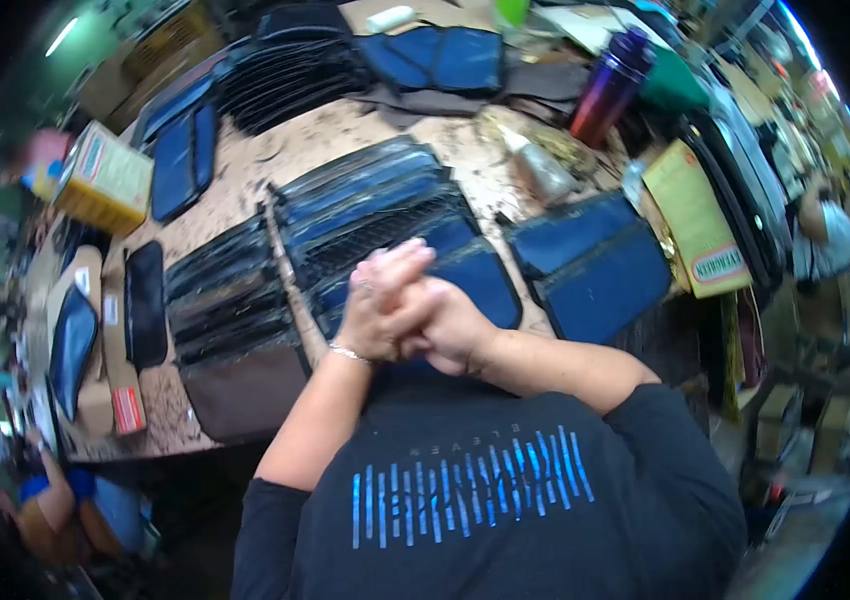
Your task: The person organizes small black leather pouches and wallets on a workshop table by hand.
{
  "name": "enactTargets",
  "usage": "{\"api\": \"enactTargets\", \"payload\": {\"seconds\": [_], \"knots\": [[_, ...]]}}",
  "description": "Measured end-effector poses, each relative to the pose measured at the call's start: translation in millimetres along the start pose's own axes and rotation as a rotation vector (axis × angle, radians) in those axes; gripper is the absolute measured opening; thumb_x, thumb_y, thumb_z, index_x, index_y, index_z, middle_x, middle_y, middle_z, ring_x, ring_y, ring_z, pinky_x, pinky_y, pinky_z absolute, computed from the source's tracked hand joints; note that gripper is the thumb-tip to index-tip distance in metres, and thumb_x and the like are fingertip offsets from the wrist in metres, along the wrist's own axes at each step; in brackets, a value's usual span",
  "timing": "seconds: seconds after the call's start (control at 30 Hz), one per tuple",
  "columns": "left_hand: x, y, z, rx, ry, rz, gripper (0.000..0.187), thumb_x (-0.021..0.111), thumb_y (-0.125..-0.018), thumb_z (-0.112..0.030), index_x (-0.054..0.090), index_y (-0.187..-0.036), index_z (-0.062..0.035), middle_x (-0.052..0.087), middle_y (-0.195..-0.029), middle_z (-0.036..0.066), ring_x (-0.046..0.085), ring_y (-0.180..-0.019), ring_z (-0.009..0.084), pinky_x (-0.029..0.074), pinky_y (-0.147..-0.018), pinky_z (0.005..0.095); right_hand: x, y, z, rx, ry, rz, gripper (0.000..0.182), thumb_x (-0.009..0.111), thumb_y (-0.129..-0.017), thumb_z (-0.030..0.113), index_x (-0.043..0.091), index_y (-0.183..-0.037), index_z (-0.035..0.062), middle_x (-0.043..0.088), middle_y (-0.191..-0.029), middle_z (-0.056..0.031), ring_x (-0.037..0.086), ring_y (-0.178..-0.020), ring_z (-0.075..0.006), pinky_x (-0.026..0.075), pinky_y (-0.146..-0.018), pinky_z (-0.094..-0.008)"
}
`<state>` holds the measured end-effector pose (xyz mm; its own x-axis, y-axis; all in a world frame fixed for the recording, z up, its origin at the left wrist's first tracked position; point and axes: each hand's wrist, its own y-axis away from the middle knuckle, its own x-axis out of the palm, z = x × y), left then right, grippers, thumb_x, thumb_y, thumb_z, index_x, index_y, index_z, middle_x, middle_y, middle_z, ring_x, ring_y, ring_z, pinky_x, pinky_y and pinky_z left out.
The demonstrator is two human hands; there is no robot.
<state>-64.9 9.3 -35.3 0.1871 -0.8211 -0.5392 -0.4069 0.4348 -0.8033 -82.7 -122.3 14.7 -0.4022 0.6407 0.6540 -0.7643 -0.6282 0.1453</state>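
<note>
My left hand [377,305] and my right hand [453,328] are pressed together in front of my chest, over the near edge of the table. Their fingers overlap, and whether anything lies between the palms is hidden. A bracelet circles the left wrist. Beneath and beyond them lie overlapping rows of dark blue pieces [365,190] with black edges. To the left is another overlapping stack of dark pieces [220,290] with a brown piece [245,390] at its near end. Right of my hands lies a flat blue piece [600,265].
A yellow tin [110,180] stands at the left, beside cardboard [123,350]. At the back are stacked black pieces [290,75] and a blue piece [435,58]. A purple-red bottle [613,88], a glue-smeared container [542,172] and a yellow-green box [697,220] stand right. People are at both sides.
</note>
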Motion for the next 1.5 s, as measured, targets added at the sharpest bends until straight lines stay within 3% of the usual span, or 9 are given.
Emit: {"api": "enactTargets", "payload": {"seconds": [0.07,0.23,0.27,0.43,0.67,0.73,0.9,1.3,1.5], "knots": [[-4.0,16.0,14.6,-0.244,-0.101,-0.070,0.033,0.056,-0.077,-0.023,0.056,-0.109,-0.0163,0.051,-0.117,0.015,0.047,-0.111,0.0349,0.034,-0.093,0.0449,-8.6,4.6,3.1,0.114,-0.035,0.131,0.045,0.044,-0.077,-0.003,0.042,-0.121,0.0016,0.046,-0.120,-0.0083,0.037,-0.119,-0.0144,0.030,-0.099,-0.0272],[-54.1,11.9,13.6,-0.525,-0.606,-0.084,0.049,0.053,-0.077,0.000,0.041,-0.125,-0.0007,0.033,-0.131,0.023,0.033,-0.121,0.0354,0.026,-0.101,0.0405,-27.7,38.3,60.2,-0.208,-0.036,0.515,0.057,0.061,-0.071,0.007,0.040,-0.123,-0.0080,0.050,-0.118,-0.0222,0.046,-0.114,-0.0338,0.031,-0.099,-0.0435],[-63.2,13.0,7.2,-0.547,-0.619,-0.104,0.048,0.053,-0.076,0.001,0.044,-0.123,-0.0001,0.034,-0.130,0.023,0.035,-0.120,0.0348,0.028,-0.099,0.0403,-40.4,38.4,64.9,-0.396,0.217,0.380,0.054,0.063,-0.074,0.007,0.044,-0.123,-0.0004,0.057,-0.110,-0.0146,0.052,-0.107,-0.0219,0.040,-0.093,-0.0362],[-93.0,24.6,-25.3,-0.691,-0.611,-0.062,0.031,0.056,-0.076,0.000,0.057,-0.106,0.0004,0.048,-0.119,0.019,0.044,-0.112,0.0328,0.034,-0.095,0.0379,-88.0,48.9,62.9,-0.438,0.433,-0.209,0.033,0.059,-0.079,0.003,0.053,-0.111,-0.0012,0.058,-0.098,-0.0072,0.054,-0.094,-0.0129,0.043,-0.085,-0.0267],[-73.8,23.9,-46.3,-0.616,-0.440,0.058,0.025,0.062,-0.070,0.003,0.062,-0.095,-0.0023,0.056,-0.106,0.014,0.051,-0.104,0.0309,0.041,-0.088,0.0386,-91.6,22.2,36.5,-0.437,1.803,-0.470,0.037,0.068,-0.071,0.027,0.060,-0.097,0.0024,0.056,-0.093,-0.0104,0.050,-0.093,-0.0266,0.043,-0.076,-0.0383],[-66.7,23.0,-51.2,-0.594,-0.396,0.091,0.024,0.063,-0.070,0.000,0.062,-0.094,-0.0036,0.057,-0.105,0.012,0.052,-0.103,0.0299,0.041,-0.087,0.0378,-87.6,19.0,38.6,0.000,2.004,-0.570,0.041,0.068,-0.069,0.036,0.062,-0.093,0.0025,0.053,-0.093,-0.0100,0.046,-0.094,-0.0270,0.042,-0.075,-0.0399],[-57.0,26.8,-51.2,-0.599,-0.321,0.189,0.022,0.062,-0.071,-0.003,0.062,-0.093,-0.0046,0.057,-0.106,0.009,0.053,-0.103,0.0273,0.042,-0.085,0.0357,-85.4,22.9,36.1,0.088,1.968,-0.521,0.040,0.069,-0.068,0.036,0.062,-0.088,0.0023,0.054,-0.094,-0.0099,0.045,-0.094,-0.0273,0.042,-0.076,-0.0409],[4.7,-37.1,-15.2,-0.601,0.157,0.311,0.036,0.067,-0.073,-0.016,0.056,-0.105,-0.0025,0.059,-0.093,0.012,0.056,-0.088,0.0270,0.044,-0.079,0.0332,-82.6,39.6,-0.4,-0.533,1.364,-0.545,0.023,0.068,-0.068,0.008,0.049,-0.081,0.0027,0.054,-0.075,-0.0126,0.053,-0.071,-0.0307,0.044,-0.065,-0.0366],[10.7,-26.6,-7.3,-0.565,0.039,0.301,0.040,0.069,-0.070,-0.019,0.056,-0.105,-0.0040,0.057,-0.092,0.012,0.054,-0.089,0.0280,0.044,-0.079,0.0342,-94.1,36.5,-6.8,-0.352,0.835,-0.511,0.029,0.068,-0.072,0.008,0.053,-0.097,0.0004,0.057,-0.079,-0.0061,0.055,-0.071,-0.0145,0.045,-0.065,-0.0262]]}}
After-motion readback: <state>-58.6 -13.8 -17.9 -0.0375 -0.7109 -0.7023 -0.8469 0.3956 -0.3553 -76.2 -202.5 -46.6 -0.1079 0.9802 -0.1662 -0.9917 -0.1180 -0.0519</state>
